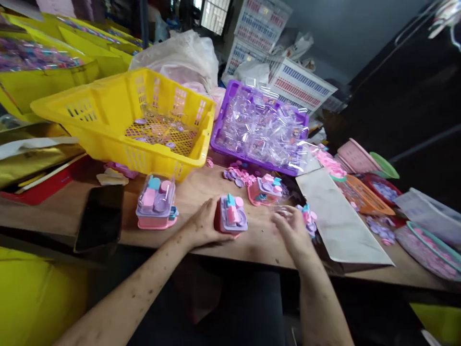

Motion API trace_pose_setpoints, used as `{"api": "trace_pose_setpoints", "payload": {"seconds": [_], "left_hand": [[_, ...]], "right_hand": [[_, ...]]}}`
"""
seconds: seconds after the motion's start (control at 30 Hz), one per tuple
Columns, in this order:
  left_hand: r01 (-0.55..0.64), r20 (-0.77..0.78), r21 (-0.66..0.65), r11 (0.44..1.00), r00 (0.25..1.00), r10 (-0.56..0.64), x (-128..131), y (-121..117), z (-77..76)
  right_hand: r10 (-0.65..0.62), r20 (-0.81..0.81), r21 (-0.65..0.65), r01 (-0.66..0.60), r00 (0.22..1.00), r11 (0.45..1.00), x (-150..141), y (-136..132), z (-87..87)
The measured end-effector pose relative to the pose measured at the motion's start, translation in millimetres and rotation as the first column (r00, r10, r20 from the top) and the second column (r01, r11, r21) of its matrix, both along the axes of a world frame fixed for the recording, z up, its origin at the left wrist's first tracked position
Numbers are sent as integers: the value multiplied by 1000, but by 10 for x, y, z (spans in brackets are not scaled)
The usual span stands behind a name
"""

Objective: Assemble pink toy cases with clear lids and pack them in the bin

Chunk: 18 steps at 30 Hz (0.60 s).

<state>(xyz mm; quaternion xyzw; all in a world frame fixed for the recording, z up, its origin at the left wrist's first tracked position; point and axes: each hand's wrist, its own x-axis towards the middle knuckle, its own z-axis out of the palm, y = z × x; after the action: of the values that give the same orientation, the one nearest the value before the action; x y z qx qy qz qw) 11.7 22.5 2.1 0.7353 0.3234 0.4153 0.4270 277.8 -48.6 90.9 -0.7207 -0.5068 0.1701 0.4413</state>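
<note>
So our left hand (205, 223) has its grip closed around the middle toy (232, 216), a little pink-and-lilac block sitting near the front edge of the wooden counter (259, 242), right in front of us. Fingers are on its far left side and the thumb runs along the bottom front. On top we've got a turquoise bit, pink bits and a round lilac one.

Our right hand (297, 235) is off to the right of that, fingers bent over the counter. There's some clear plastic (283, 210) at the fingertips, but it's blurry, so we honestly can't tell if that grip is closed on it or just touching. Just beside that hand is a partly hidden toy (309, 218), with turquoise and pink showing.

Two more of these toys: the left toy (156, 204) stands well apart from our left hand, under a clear cover, near a black phone (101, 214). The back toy (264, 192) sits between our hands, farther from us, next to a scatter of small pink and lilac pieces (248, 179).

Behind all this we have a yellow basket (108, 125) with a few lilac bits inside, and a purple tray (230, 152) loaded with clear packets (259, 129).
</note>
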Motion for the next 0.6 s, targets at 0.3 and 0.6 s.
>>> {"api": "trace_pose_setpoints", "payload": {"seconds": [0.3,0.6], "left_hand": [[32,-29,-70,997,999,-34,-9,-43,64],[20,-16,-94,995,1000,-22,0,-56,28]], "right_hand": [[40,323,-320,70,945,945,-49,-299,-214],[693,352,-493,-505,629,709,196,-649,-10]]}}
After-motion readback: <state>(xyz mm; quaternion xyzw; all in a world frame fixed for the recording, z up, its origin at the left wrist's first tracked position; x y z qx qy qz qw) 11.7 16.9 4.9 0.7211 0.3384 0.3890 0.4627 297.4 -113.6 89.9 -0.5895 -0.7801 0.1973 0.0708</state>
